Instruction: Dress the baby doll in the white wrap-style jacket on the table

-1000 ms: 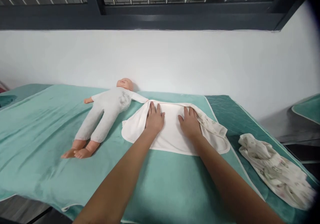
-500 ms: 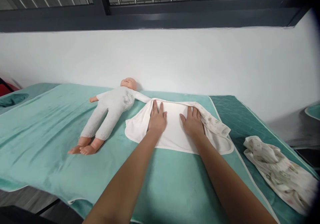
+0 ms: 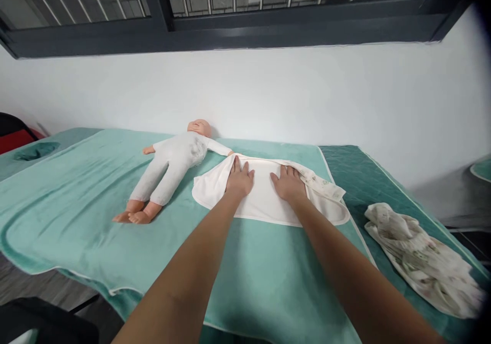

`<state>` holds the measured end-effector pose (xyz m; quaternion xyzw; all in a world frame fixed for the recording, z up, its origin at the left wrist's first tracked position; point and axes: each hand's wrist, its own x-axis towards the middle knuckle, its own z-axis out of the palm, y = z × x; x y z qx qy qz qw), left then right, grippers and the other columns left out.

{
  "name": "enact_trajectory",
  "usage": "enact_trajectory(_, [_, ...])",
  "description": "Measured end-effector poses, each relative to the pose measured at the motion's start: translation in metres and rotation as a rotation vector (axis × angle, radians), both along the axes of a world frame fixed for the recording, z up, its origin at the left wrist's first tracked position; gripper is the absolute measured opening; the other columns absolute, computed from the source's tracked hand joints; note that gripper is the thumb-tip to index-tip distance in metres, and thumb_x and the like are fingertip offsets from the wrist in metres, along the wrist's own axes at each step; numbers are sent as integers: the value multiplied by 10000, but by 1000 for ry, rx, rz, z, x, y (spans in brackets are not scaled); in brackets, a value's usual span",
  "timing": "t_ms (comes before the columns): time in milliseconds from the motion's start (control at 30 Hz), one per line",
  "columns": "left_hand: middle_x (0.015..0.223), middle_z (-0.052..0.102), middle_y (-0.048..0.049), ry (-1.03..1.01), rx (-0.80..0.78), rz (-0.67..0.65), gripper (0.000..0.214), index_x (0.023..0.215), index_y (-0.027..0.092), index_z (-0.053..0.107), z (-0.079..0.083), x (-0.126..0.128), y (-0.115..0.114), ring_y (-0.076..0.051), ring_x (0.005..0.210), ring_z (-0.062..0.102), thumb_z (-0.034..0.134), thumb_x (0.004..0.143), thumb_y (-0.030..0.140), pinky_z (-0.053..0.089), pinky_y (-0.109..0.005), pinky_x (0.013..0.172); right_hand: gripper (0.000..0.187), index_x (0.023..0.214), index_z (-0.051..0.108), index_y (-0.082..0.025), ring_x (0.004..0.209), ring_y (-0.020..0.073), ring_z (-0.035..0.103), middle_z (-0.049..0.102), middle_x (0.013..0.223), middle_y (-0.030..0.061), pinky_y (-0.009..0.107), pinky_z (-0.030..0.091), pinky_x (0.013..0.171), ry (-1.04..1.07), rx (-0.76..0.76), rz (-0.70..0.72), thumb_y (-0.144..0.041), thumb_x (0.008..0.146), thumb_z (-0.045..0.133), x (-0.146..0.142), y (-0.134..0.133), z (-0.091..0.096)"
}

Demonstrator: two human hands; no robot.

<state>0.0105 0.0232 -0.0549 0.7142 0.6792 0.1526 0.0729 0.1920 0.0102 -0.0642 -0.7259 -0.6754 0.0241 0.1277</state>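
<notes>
Under both hands [image 3: 240,181], white cloth [image 3: 263,190] stretches left to right (lengthwise).

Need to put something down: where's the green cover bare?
Bare: left of the doll; between the forearms, nearer than the white cloth. Crowded: around that cloth, left hand and right hand on it, between doll and patterned bundle.

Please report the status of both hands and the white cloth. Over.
Left hand, right hand: both resting on white cloth. Cloth on green cover, partly folded over. Doll lying close beside it.
</notes>
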Motion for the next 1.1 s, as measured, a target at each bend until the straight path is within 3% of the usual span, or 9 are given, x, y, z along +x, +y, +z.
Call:
enact_trajectory(133, [1673, 90, -125, 16, 29, 14, 618, 1528, 166, 361, -2, 0, 0, -301, 1543, 112, 290, 993, 469, 194, -445, 1244, 654, 1488, 379, -48, 1399, 351, 369, 409, 1518, 216, 452, 284, 1152, -43, 45, 9, -480, 1007, 275, -1, -4, 0])
enact_trajectory(233, [1659, 158, -149, 34, 75, 2, 580, 1493, 145, 416, -1, 1, -4, -308, 1536, 152, 302, 998, 427, 212, -446, 1237, 545, 1408, 463, -41, 1352, 343, 411, 491, 1432, 233, 452, 368, 1081, -88, 109, 50, -362, 1021, 251, -5, -12, 2])
enact_trajectory(367, [1574, 347, -220, 62, 135, -29, 534, 1387, 56, 518, 1, 0, -11, -296, 1501, 267, 260, 1011, 333, 234, -432, 1225, 431, 1341, 514, -83, 1307, 272, 459, 572, 1342, 216, 378, 462, 954, -159, 156, 236, -158, 988, 278, -13, -21, 6])
enact_trajectory(500, [1449, 506, -236, 88, 184, -58, 485, 1266, 23, 593, 2, -1, -13, -271, 1455, 356, 268, 1005, 270, 265, -427, 1209, 396, 1306, 550, -131, 1259, 228, 511, 578, 1367, 183, 331, 475, 924, -199, 160, 385, -133, 965, 349, -16, -24, 9])
enact_trajectory(733, [1372, 576, -206, 86, 245, -47, 430, 1186, 55, 632, 2, -3, -12, -252, 1400, 435, 291, 997, 235, 327, -405, 1180, 433, 1317, 567, -141, 1361, 278, 435, 484, 1497, 147, 441, 428, 1033, -147, 209, 297, -139, 958, 323, -12, -25, 14])
enact_trajectory(833, [1325, 610, -192, 84, 273, -47, 413, 1133, 77, 656, 2, -4, -12, -245, 1370, 471, 295, 991, 218, 337, -385, 1177, 433, 1308, 585, -190, 1341, 231, 465, 502, 1496, 75, 378, 436, 1043, -108, 229, 291, -152, 950, 343, -9, -37, 20])
enact_trajectory(933, [1293, 628, -189, 82, 302, -44, 403, 1082, 88, 675, 1, -5, -10, -248, 1350, 491, 301, 982, 202, 343, -376, 1175, 418, 1278, 594, -242, 1291, 153, 510, 558, 1441, 3, 277, 450, 1016, 34, 326, 385, -175, 967, 322, -2, -52, 26])
enact_trajectory(1000, [1295, 629, -182, 79, 320, -42, 397, 1069, 99, 681, -1, -6, -8, -249, 1345, 493, 308, 977, 199, 343, -375, 1177, 399, 1246, 600, -236, 1215, 144, 562, 617, 1356, 11, 258, 453, 995, 171, 413, 392, -194, 978, 307, 11, -57, 32])
enact_trajectory(1100, [1289, 635, -173, 72, 337, -35, 381, 1063, 108, 687, -6, -6, -4, -247, 1334, 501, 329, 967, 195, 350, -368, 1176, 349, 1181, 626, -219, 1135, 202, 592, 677, 1211, 57, 307, 455, 947, 169, 425, 221, -249, 973, 347, 49, -50, 43])
